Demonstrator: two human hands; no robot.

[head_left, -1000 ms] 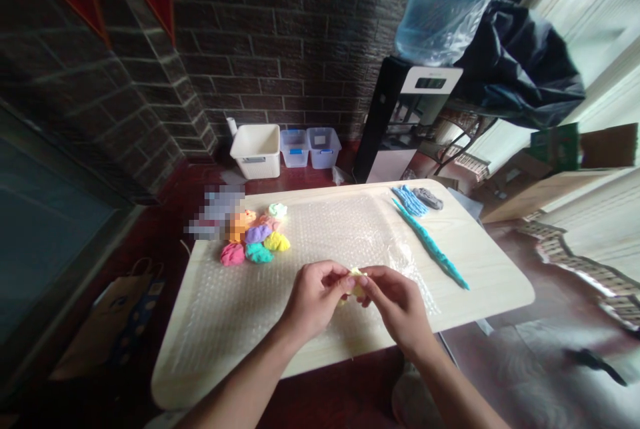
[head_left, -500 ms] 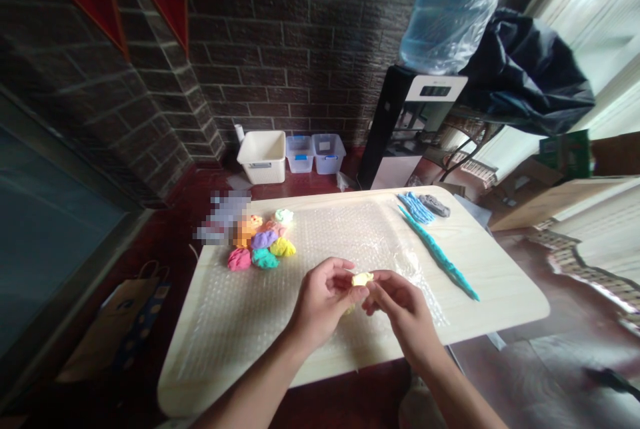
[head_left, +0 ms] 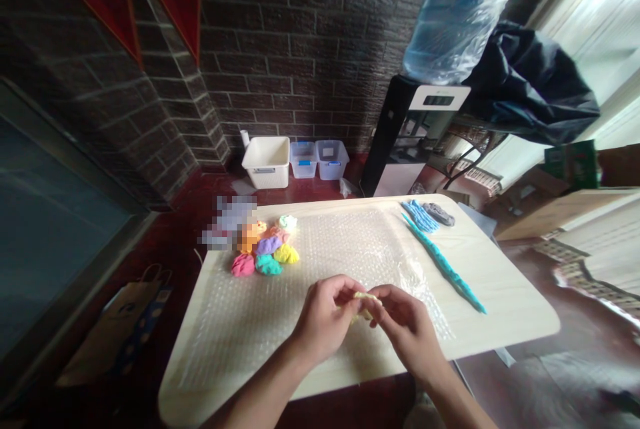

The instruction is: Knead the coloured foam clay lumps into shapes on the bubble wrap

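While the left hand point(head_left: 324, 320) and right hand point(head_left: 413, 326) meet above dimpled bubble wrap point(head_left: 240, 329), a pale yellow clay-like piece point(head_left: 367, 296) sits pinched between them.

Both hands are equally near, fingertips drawn narrow on it; its long axis runs roughly from one to the other. It looks soft, crumpled; rounded colored lumps point(head_left: 269, 246) lie beyond, leftward, a tapered teal strip point(head_left: 443, 262) rightward.

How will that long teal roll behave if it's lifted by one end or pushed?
The teal roll would probably sag or bend: it is long, thin and looks like soft clay. Its tapered ends might tear first. Pushed along the table, it may roll unevenly, given its lumpy surface.
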